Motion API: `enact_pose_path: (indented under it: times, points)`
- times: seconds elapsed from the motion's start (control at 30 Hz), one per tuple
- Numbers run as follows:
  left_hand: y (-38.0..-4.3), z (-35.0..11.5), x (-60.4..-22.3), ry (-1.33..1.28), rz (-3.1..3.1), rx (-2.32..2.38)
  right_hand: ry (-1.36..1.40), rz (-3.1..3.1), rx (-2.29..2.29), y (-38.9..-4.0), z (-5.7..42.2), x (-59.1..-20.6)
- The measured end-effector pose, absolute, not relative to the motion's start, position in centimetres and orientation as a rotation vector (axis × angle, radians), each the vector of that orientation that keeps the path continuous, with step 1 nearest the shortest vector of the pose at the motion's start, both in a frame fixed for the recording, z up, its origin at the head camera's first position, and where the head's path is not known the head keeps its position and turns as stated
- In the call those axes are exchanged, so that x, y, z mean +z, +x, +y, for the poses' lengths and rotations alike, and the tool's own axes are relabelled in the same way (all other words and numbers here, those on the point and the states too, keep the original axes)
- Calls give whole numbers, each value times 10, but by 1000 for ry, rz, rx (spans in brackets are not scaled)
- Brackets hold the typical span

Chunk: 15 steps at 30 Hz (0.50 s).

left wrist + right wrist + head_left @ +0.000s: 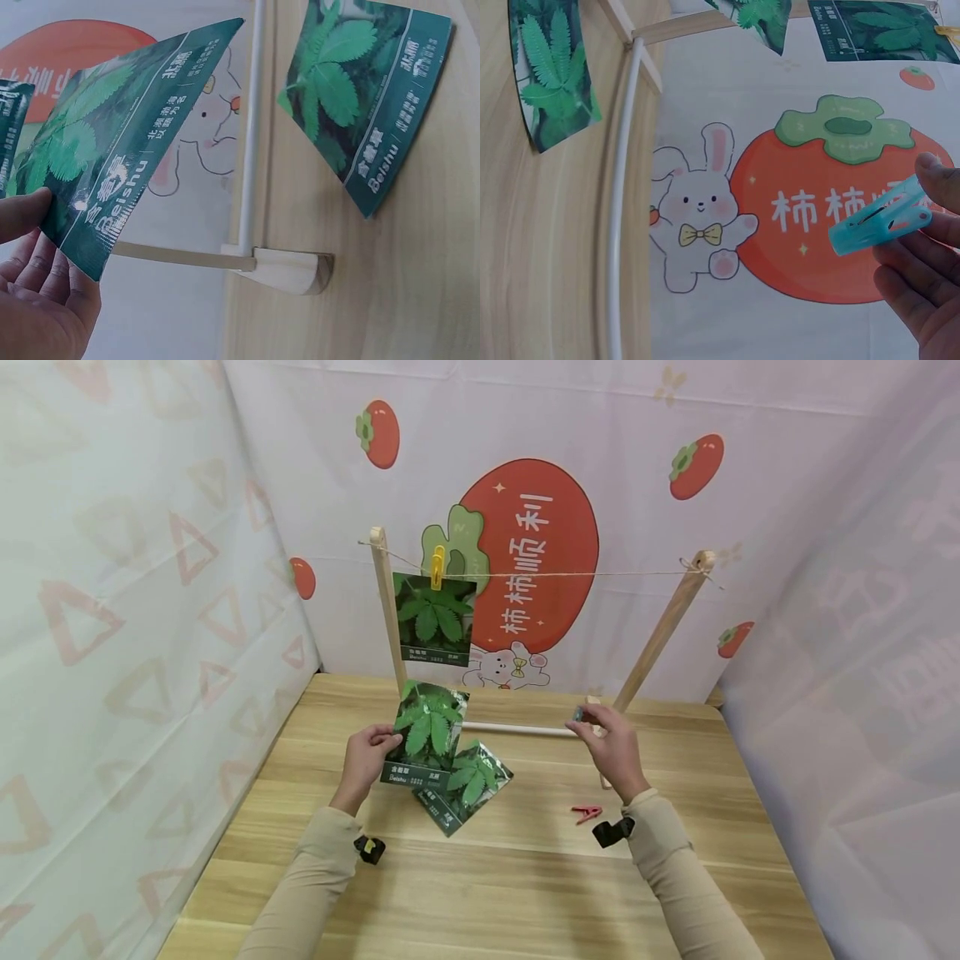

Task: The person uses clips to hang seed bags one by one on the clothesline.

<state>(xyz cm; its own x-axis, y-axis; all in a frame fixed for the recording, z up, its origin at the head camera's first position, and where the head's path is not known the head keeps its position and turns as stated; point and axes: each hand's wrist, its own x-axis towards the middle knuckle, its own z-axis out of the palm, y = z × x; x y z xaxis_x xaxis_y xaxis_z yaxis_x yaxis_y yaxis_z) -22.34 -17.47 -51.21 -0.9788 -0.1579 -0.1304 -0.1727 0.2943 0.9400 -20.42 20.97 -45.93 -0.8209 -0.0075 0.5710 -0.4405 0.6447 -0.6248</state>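
Fingers (906, 289) pinching clip (853, 235), sleeves (678, 881) — head view only

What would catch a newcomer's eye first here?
Likely the big red persimmon printed on the backdrop. On the left of the string, a yellow clothespin holds up a leaf-printed packet. Below, the left fingers hold a matching packet; farther right, the right fingers pinch a turquoise clothespin.

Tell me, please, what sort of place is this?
Probably an indoor booth arranged for tabletop work: printed sheets stand on three sides of a wood-grain table, and a plant picture hangs clipped to a string above it.
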Motion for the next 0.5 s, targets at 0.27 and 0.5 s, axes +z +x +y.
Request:
enact_pose_path:
  times: [0.27, 0.5]
  points:
    - [-222, -170, -497, -302, 2544, 1866, 355, -2266, 1100, -209, 210, -446]
    - [-223, -165, -485, -276, 2586, 1941, 387, -2211, 1175, -213, 210, -435]
